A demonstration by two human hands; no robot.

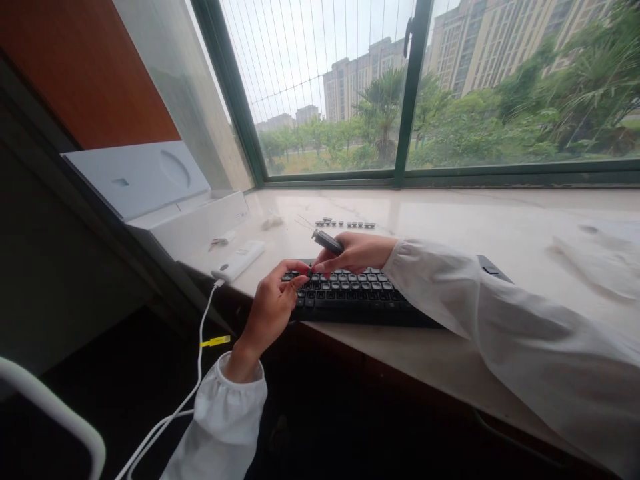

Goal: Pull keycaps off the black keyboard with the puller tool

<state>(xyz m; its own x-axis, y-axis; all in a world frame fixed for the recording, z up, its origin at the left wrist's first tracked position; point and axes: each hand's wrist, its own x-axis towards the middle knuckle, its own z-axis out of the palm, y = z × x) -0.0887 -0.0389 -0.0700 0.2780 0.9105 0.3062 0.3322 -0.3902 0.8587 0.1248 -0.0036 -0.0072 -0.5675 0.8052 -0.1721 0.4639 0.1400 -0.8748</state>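
A black keyboard (350, 293) lies along the front edge of the sill, with keycaps off in part of it. My right hand (353, 252) is closed around a short black tool (327, 241), whose forked-looking end points up and to the left. Over the keyboard's left end, my left hand (275, 293) is pinched on a small dark piece that looks like a keycap (309, 271). The fingertips of both hands meet there. Behind the keyboard, several small keycaps (361, 225) stand in a row on the sill. My right forearm covers the keyboard's right part.
A white power strip (239, 260) with a white cable (201, 333) and yellow tag lies to the left. Behind it stands an open white box (185, 220). Clear plastic wrap (600, 260) lies at right. The window (330, 87) borders the sill.
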